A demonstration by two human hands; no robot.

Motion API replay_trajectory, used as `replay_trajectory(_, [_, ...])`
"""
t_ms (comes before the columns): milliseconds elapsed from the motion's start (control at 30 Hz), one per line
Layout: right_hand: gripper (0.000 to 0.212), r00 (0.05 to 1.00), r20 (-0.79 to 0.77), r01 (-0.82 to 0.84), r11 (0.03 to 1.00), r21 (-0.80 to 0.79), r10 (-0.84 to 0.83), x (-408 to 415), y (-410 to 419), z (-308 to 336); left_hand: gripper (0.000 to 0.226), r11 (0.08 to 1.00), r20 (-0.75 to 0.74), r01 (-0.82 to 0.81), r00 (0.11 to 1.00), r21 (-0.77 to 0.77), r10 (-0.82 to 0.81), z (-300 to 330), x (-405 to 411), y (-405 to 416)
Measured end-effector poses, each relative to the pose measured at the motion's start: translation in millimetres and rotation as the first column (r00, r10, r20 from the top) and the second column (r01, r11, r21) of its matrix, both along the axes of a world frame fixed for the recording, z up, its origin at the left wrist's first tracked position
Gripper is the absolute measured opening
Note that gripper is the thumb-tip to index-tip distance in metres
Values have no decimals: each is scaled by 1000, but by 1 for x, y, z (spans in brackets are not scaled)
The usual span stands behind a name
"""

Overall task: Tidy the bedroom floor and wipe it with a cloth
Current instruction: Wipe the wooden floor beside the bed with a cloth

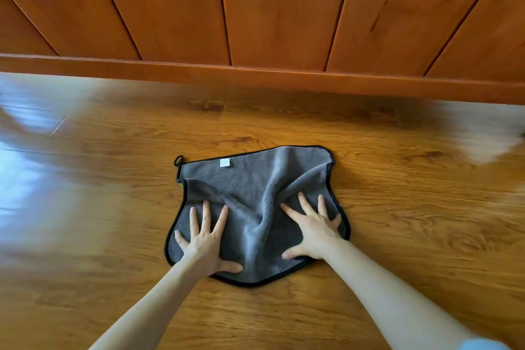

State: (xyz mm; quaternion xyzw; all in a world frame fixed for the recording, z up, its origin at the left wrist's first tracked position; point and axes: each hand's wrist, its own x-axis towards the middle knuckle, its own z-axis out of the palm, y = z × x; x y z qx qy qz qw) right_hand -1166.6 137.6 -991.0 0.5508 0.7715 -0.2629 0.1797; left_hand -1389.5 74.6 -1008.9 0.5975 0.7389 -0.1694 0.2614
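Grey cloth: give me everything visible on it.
The grey cloth looks like plush microfibre with black edging, a small white label near its far edge and a black loop at the far left corner. It lies spread but creased on the wooden floor. The left hand and right hand press on its near corners, fingers splayed.

I have both bare arms stretched forward and converging slightly. My left hand [206,241] lies palm down with fingers straight and spread, thumb out to the right. My right hand [312,229] mirrors it, flat, fingers fanned, thumb pointing left.
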Motion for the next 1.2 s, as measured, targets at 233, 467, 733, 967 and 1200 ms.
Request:
replay_trajectory(233, [111,1000,1,-14,1000,8,14,-14,31,-2,131,999,0,-9,1000,40,9,0,-5,33])
replay_trajectory(467, [110,1000,-17,6,1000,19,-6,-26,55,-4,127,989,21,-123,992,82,122,1,0,70])
replay_trajectory(733, [107,999,-17,45,999,16,-44,-33,58,-4,118,973,22,-199,980,113,198,0,8,79])
replay_trajectory(967, [87,999,-18,51,997,49,-50,-27,31,-7,120,991,25,-129,991,21,128,7,7,63])
replay_trajectory(1200, [84,999,23,-34,999,4,34,-2,-2,-5,122,996,25,-79,997,36,78,3,18,18])
